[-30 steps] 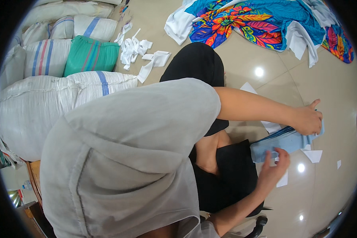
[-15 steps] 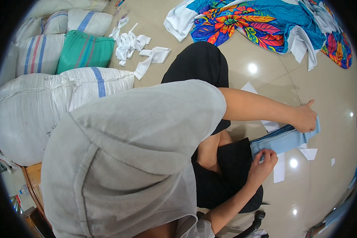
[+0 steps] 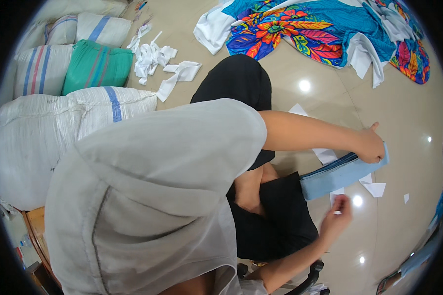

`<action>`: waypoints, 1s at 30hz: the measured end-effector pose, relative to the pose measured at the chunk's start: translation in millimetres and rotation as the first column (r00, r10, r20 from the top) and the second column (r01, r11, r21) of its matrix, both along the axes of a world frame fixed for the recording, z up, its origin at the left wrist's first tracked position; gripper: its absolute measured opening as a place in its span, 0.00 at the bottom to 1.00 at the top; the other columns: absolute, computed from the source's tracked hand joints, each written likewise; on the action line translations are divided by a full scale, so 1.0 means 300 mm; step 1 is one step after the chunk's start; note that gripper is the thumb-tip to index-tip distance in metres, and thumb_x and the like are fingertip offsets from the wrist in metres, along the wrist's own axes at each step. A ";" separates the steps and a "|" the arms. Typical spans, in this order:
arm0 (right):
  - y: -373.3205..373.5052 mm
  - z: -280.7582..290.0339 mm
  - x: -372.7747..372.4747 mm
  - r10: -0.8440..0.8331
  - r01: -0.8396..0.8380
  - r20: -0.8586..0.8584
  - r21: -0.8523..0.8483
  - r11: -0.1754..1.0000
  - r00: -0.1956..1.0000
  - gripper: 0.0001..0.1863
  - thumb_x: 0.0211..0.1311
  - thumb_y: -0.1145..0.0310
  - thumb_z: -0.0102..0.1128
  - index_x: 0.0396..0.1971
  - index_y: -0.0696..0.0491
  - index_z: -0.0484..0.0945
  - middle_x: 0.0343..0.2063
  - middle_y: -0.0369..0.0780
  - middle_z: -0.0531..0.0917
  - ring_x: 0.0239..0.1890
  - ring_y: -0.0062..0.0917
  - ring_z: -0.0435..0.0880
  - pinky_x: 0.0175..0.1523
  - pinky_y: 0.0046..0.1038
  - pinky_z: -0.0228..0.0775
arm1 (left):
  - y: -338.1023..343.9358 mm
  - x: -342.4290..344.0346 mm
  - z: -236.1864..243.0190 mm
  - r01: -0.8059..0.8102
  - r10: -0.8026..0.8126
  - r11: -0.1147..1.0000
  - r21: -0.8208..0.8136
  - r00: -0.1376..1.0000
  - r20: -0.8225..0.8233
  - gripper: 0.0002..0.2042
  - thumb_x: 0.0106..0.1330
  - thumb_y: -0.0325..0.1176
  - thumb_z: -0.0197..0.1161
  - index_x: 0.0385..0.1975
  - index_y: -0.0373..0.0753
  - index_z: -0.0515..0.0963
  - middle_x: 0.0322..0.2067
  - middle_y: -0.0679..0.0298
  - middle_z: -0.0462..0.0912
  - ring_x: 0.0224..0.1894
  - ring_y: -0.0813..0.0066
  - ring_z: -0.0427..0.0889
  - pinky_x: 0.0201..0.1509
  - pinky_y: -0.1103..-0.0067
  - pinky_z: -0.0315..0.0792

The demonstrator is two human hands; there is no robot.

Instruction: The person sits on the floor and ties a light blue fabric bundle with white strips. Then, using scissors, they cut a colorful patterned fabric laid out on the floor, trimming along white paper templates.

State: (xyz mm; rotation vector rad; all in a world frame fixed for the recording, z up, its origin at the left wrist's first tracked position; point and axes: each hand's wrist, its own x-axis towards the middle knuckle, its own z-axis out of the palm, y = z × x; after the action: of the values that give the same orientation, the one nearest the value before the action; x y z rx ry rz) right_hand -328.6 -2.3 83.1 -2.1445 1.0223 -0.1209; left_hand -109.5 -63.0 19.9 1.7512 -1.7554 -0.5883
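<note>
A long folded stack of light blue cloth reaches from my black-clad knee out over the floor, with darker blue layers along its upper edge. At its far right end, my left hand grips the cloth from above, its thumb and some fingers hidden and one finger sticking out. Just below the cloth and apart from it is my right hand. Its fingers are curled together and slightly blurred; whatever they hold is too small to make out. White paper-like scraps lie under and beside the cloth.
Colourful floral fabric with white parts lies spread on the tiled floor at the top. White strips are heaped near stuffed white sacks and a green sack on the left. A black curved chair part is at the bottom.
My right hand has come off the blue cloth and moved down, away from it. My left hand keeps its grip at the far end. The whole view has shifted slightly.
</note>
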 end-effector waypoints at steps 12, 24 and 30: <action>-0.552 -0.419 -0.114 -0.618 0.541 -0.113 -0.381 0.750 0.778 0.22 0.54 0.51 0.62 0.30 0.59 0.76 0.28 0.43 0.81 0.30 0.33 0.80 0.37 0.33 0.70 | 0.026 0.222 0.237 0.031 -0.054 0.965 0.262 0.995 0.080 0.14 0.56 0.39 0.50 0.34 0.40 0.80 0.33 0.55 0.81 0.39 0.60 0.79 0.43 0.67 0.71; -0.389 -0.085 0.163 -0.558 0.386 0.637 0.404 0.829 0.532 0.14 0.66 0.67 0.50 0.42 0.61 0.64 0.38 0.47 0.77 0.43 0.31 0.77 0.52 0.29 0.70 | 0.031 0.183 0.349 0.206 -0.205 0.978 -0.030 0.932 -0.298 0.14 0.56 0.40 0.54 0.31 0.34 0.78 0.29 0.54 0.81 0.34 0.60 0.80 0.39 0.70 0.71; -0.352 -0.111 0.292 -0.376 0.381 0.645 0.141 0.914 0.665 0.13 0.64 0.65 0.52 0.39 0.61 0.71 0.33 0.40 0.77 0.36 0.21 0.75 0.40 0.21 0.65 | 0.034 0.099 0.341 0.125 -0.159 0.986 -0.113 0.917 -0.367 0.13 0.56 0.38 0.55 0.28 0.33 0.78 0.27 0.54 0.81 0.32 0.59 0.80 0.37 0.70 0.71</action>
State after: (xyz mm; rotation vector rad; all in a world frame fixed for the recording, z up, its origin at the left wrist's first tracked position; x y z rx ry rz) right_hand -240.9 -108.0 49.8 -1.6318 0.9962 -1.0216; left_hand -79.7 -52.7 122.1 1.3509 -1.6154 -0.8357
